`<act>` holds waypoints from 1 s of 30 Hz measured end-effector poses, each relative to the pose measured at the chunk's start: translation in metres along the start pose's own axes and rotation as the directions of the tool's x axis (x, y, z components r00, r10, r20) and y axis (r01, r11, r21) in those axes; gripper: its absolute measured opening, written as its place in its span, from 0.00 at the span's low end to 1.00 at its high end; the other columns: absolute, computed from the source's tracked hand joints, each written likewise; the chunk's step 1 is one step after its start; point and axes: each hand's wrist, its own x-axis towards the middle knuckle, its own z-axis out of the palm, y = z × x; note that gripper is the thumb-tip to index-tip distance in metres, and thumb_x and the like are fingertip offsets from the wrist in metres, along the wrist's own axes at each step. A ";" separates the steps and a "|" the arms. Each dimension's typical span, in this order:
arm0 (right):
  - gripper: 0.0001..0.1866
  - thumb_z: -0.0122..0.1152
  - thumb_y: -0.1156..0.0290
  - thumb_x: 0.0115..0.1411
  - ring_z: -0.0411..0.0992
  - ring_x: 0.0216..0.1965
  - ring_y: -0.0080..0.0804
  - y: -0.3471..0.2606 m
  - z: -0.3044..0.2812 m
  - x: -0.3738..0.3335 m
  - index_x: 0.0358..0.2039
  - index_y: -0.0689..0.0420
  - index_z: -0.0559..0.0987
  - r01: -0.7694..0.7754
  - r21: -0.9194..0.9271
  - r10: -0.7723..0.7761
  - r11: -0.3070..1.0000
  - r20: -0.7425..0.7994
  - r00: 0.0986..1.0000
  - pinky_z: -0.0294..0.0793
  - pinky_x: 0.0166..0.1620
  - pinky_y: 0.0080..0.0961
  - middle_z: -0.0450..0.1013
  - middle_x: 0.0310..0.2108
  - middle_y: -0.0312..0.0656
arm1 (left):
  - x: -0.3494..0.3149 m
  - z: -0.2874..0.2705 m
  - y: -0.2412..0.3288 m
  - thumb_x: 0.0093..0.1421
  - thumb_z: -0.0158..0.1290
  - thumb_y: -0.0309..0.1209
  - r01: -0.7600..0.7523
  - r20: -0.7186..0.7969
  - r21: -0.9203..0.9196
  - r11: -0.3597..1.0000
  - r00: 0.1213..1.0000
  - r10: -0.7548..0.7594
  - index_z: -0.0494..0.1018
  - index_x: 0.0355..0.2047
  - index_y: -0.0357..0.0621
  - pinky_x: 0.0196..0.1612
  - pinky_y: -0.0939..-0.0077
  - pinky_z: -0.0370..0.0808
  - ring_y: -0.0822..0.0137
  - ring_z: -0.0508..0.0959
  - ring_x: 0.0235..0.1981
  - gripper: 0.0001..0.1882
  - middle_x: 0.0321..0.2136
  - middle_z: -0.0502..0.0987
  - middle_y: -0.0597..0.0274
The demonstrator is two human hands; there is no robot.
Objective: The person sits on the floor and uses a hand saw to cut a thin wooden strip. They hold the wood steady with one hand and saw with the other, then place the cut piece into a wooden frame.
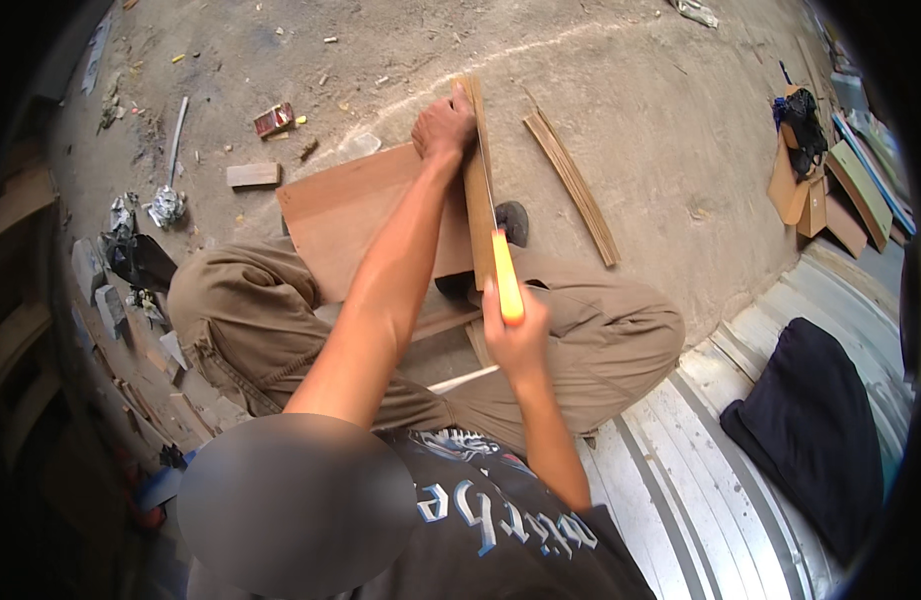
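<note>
My left hand [446, 127] grips the far end of a narrow wooden strip [476, 215] that points away from me. My right hand [517, 335] is closed round the yellow-orange handle [506, 280] of what looks like a saw. Its long thin blade [487, 170] shows edge-on along the strip's right side; I cannot make out its teeth. Left of the strip, partly behind my left forearm, lies a flat reddish-brown wooden panel [350, 215]. To the right, a separate bundle of thin wood strips [572, 188] rests on the ground.
My crossed legs [590, 340] surround the near side. A small wood block [253, 175], a red packet [274, 120] and crumpled foil [166, 207] lie to the left. Opened cardboard [792, 180] stands at the far right. Dark cloth [810, 425] covers part of a ridged metal sheet [695, 480].
</note>
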 end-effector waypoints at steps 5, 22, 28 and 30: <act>0.06 0.61 0.75 0.60 0.67 0.14 0.25 -0.019 -0.017 -0.058 0.30 0.65 0.78 -0.068 0.098 0.074 0.993 -0.057 0.996 0.65 0.21 0.27 0.67 0.13 0.45 | -0.006 -0.005 0.005 0.65 0.37 0.53 -0.028 -0.002 -0.066 0.997 1.000 0.028 0.81 0.33 0.39 0.44 0.51 0.73 0.40 0.80 0.37 0.31 0.31 0.80 0.37; 0.13 0.58 0.69 0.62 0.64 0.15 0.25 0.004 -0.003 0.012 0.25 0.65 0.74 -0.040 0.085 0.044 0.996 -0.051 0.998 0.64 0.22 0.29 0.68 0.14 0.45 | -0.005 0.002 0.006 0.64 0.37 0.55 -0.027 -0.027 -0.067 0.997 0.999 0.025 0.82 0.34 0.40 0.47 0.53 0.72 0.42 0.79 0.42 0.33 0.35 0.80 0.40; 0.06 0.61 0.75 0.59 0.66 0.14 0.28 -0.025 -0.034 -0.089 0.28 0.65 0.76 -0.073 0.051 0.075 0.996 -0.027 0.997 0.64 0.21 0.30 0.67 0.13 0.46 | -0.008 -0.006 0.005 0.65 0.36 0.52 -0.017 -0.001 -0.041 0.999 1.000 0.017 0.82 0.35 0.39 0.47 0.52 0.73 0.42 0.80 0.41 0.31 0.35 0.80 0.38; 0.05 0.62 0.76 0.58 0.66 0.14 0.28 -0.029 -0.036 -0.108 0.27 0.64 0.76 -0.041 0.084 0.050 0.996 -0.112 0.992 0.64 0.21 0.30 0.66 0.13 0.45 | -0.006 -0.005 0.003 0.65 0.36 0.52 -0.045 -0.008 -0.049 0.998 0.999 0.044 0.82 0.36 0.40 0.48 0.52 0.73 0.41 0.79 0.41 0.31 0.35 0.80 0.38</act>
